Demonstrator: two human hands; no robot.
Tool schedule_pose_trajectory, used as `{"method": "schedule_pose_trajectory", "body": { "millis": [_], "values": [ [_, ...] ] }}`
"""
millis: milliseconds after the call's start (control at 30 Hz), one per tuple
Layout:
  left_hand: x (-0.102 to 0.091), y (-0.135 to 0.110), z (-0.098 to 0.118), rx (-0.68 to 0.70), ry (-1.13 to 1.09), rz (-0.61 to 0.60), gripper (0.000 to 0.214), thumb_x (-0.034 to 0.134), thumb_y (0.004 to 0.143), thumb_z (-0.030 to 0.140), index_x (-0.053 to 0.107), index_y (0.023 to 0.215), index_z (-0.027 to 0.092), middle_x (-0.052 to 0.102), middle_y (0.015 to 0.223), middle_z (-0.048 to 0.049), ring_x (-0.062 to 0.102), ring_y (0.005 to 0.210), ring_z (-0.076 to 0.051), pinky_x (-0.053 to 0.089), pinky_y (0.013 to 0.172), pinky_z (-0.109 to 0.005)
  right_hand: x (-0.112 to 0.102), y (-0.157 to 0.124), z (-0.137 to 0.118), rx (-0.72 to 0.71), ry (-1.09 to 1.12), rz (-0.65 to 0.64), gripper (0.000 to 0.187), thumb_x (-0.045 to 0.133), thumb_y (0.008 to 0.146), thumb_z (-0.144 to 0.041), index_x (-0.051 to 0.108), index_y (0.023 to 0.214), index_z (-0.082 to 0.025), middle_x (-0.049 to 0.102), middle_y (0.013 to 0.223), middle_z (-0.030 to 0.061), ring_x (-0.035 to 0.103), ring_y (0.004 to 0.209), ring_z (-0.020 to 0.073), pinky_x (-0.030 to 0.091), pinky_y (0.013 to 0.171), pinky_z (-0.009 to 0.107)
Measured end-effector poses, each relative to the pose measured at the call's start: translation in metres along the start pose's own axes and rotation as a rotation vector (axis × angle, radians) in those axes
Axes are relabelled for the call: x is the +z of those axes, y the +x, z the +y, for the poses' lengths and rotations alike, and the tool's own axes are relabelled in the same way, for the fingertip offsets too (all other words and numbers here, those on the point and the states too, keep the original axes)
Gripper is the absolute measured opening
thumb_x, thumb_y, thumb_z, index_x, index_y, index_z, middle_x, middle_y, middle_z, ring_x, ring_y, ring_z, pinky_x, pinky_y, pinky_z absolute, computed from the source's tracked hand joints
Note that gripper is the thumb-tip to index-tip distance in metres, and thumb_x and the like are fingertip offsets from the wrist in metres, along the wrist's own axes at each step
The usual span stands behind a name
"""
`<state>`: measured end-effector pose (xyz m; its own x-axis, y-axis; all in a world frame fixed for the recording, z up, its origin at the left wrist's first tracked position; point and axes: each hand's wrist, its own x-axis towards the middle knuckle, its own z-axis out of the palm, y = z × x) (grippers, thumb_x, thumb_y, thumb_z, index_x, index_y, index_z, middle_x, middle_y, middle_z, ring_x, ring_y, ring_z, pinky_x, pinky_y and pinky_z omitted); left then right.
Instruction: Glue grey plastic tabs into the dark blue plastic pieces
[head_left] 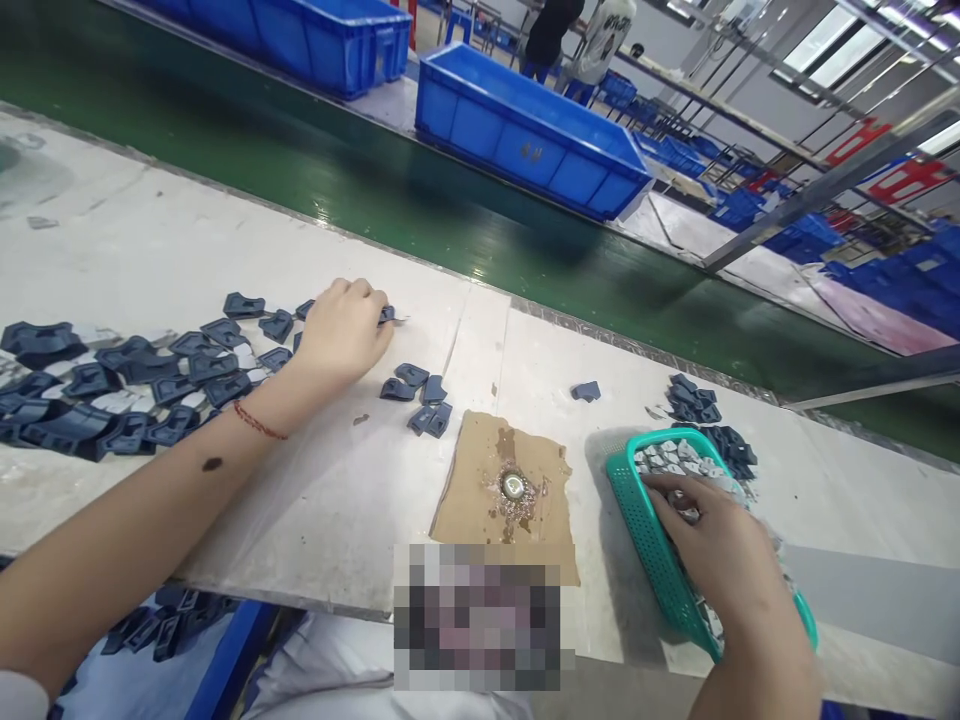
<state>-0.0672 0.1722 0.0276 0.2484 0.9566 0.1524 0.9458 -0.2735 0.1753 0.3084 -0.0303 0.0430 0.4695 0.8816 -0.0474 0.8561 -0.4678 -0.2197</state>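
Observation:
My left hand [341, 330] reaches across the white worktable [150, 240], fingers curled and closed on a small dark blue plastic part [387, 314]. A big heap of the same dark blue parts [112, 385] lies to its left, and a few more [420, 395] lie in front of it. My right hand [712, 545] is inside a teal plastic basket [649, 540] of small grey pieces [671, 462], fingers bent down among them. What they grip is hidden.
A brown cardboard sheet [502, 490] with a small round metal piece [514, 487] lies between my hands. More dark parts [709, 415] sit behind the basket. Beyond the table runs a green conveyor belt [337, 180] with blue crates [525, 130]. People stand far back.

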Motion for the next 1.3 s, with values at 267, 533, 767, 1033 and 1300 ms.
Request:
{"method": "schedule_pose_trajectory", "body": {
  "millis": [267,533,767,1033,1300],
  "values": [
    [-0.005,-0.004,0.003,0.108,-0.110,-0.015,0.044,0.046,0.098,0.029,0.065,0.129,0.003,0.064,0.132,-0.0222,0.054,0.126,-0.039,0.045,0.105,-0.050,0.007,0.002,0.001,-0.062,0.050,0.089,0.038,0.054,0.078,-0.054,0.077,0.084,-0.025,0.075,0.092,0.0104,0.065,0.075,0.0292,0.048,0.065,0.039],
    [0.031,-0.028,0.033,0.417,-0.640,-0.124,0.027,0.051,0.097,0.034,0.068,0.107,0.015,0.067,0.113,-0.0139,0.058,0.110,-0.030,0.046,0.102,-0.048,0.001,-0.017,-0.013,0.037,0.453,0.259,0.045,0.070,0.081,-0.061,0.076,0.107,-0.025,0.077,0.099,0.0095,0.072,0.090,0.0313,0.056,0.070,0.041],
    [0.039,-0.030,0.040,0.471,-0.790,-0.119,0.019,0.048,0.097,0.024,0.067,0.101,0.019,0.070,0.107,-0.0089,0.064,0.106,-0.023,0.050,0.099,-0.040,0.022,-0.036,-0.057,-0.036,1.040,0.086,0.024,0.082,0.082,-0.044,0.082,0.100,-0.029,0.080,0.098,0.0062,0.074,0.083,0.0231,0.061,0.077,0.038],
    [0.016,-0.028,0.033,0.401,-0.544,-0.205,0.034,0.040,0.091,0.018,0.066,0.113,0.013,0.065,0.119,-0.0139,0.059,0.116,-0.030,0.049,0.102,-0.046,0.055,-0.030,-0.073,-0.080,1.169,-0.085,0.021,0.080,0.086,-0.043,0.080,0.102,-0.029,0.079,0.100,0.0054,0.072,0.093,0.0206,0.057,0.085,0.033],
    [-0.010,-0.028,0.025,0.289,-0.340,-0.399,0.033,0.043,0.093,0.026,0.069,0.111,0.016,0.064,0.112,-0.0111,0.067,0.083,-0.024,0.052,0.076,-0.037,0.066,-0.030,-0.075,-0.151,1.038,0.049,0.017,0.072,0.092,-0.038,0.075,0.102,-0.024,0.072,0.089,0.0035,0.066,0.079,0.0178,0.054,0.075,0.030]
  ]
}}
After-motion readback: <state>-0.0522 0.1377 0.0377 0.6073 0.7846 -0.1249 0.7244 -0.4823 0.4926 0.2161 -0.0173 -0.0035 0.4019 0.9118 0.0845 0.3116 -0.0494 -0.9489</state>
